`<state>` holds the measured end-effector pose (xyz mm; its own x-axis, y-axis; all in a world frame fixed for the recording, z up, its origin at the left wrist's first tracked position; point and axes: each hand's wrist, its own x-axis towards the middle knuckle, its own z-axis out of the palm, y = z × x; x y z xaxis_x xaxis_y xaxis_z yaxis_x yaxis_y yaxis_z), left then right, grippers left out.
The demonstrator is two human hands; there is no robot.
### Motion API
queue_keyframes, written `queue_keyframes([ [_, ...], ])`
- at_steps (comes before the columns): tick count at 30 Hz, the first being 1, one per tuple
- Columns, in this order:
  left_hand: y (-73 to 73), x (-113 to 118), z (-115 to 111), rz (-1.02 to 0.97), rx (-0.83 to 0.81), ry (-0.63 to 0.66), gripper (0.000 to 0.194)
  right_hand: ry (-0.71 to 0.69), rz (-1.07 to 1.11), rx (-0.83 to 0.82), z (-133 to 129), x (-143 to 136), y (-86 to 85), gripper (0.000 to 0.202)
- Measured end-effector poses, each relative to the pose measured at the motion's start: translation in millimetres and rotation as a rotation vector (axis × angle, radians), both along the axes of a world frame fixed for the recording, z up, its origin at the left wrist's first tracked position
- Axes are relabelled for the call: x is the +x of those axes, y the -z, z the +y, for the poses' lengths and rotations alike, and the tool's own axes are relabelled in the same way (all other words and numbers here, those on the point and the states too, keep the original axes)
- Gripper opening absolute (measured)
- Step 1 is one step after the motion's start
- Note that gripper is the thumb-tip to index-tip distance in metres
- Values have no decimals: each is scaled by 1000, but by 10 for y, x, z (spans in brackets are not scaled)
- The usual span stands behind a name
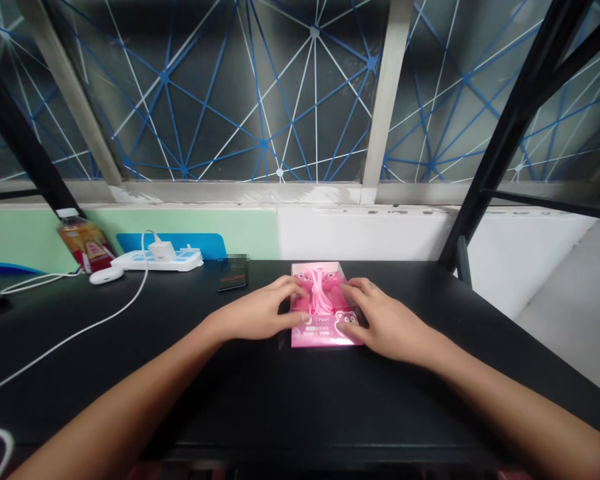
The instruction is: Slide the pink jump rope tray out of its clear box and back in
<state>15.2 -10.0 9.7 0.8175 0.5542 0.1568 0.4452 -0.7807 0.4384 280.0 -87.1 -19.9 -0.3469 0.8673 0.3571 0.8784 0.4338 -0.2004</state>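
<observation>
A pink box with a clear window lies flat on the black desk in front of me. Through the window a bundled pink cord shows between two pink handle-like parts, like a packed skipping rope. A cartoon animal face and small print mark the near end of the box. My left hand grips the box's left side, its fingers and thumb resting over the edge. On the right side, my right hand holds it the same way, thumb near the printed face.
A dark, flat object lies left of the box. Farther left are a white power strip with a plugged-in charger, a white cable across the desk, and a drink bottle. Black frame posts rise at both sides.
</observation>
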Motion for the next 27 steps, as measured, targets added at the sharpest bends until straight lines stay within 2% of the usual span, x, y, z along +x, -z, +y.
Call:
queue_keyframes([
  [2, 10, -16, -19, 32, 26, 11, 55, 28, 29, 21, 13, 7, -3, 52],
  [3, 19, -22, -22, 36, 47, 11, 58, 34, 37, 35, 18, 20, -16, 49],
  [7, 68, -32, 15, 10, 125, 11, 37, -8, 31, 7, 58, 108, -44, 47],
  [13, 125, -30, 53, 30, 153, -135, 43, -35, 209, -159, 151, 141, 49, 27],
  [16, 95, -42, 61, 54, 12, -105, 36, -55, 278, -238, 127, 143, 16, 26],
  [19, 39, -70, 84, 79, -245, -25, 45, -165, 297, -370, 87, 188, -60, 36],
  [21, 21, -80, 98, 94, -271, -5, 50, -213, 292, -412, 84, 215, -84, 40],
  [23, 37, -70, 102, 77, -115, -47, 42, -166, 240, -338, 100, 213, -68, 36],
  [25, 78, -45, 90, 39, 85, -116, 34, -75, 130, -155, 118, 179, -26, 28],
  [27, 119, -23, 67, 12, 185, -144, 32, -40, 22, 34, 122, 126, 16, 22],
])
